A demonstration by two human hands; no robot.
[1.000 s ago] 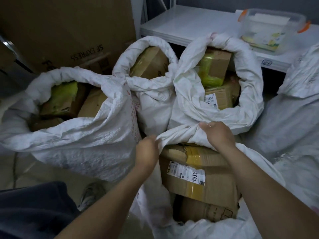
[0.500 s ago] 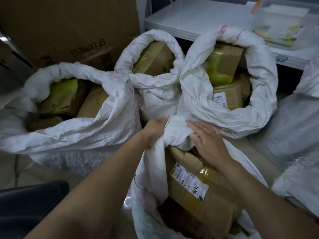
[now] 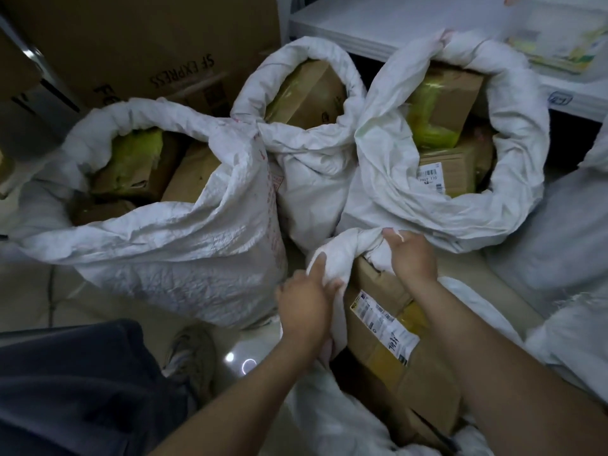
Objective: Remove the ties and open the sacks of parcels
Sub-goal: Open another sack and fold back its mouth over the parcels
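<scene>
Hands gripping a crumpled white woven plastic sack [image 3: 348,251]
Left hand [image 3: 306,307] at its rim's 9 o'clock, right hand [image 3: 411,258] at 12, fingers curled round fabric.

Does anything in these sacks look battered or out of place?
Yes. The cardboard parcel in the nearest sack, by the right hand, has a dented, crumpled top edge and a wrinkled label. At the back left, the print on the big SF EXPRESS box reads upside down.

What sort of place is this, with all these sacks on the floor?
Probably a courier depot or parcel sorting room: white woven sacks stuffed with labelled cardboard parcels stand on the floor, and a big carton behind them reads SF EXPRESS.
</scene>
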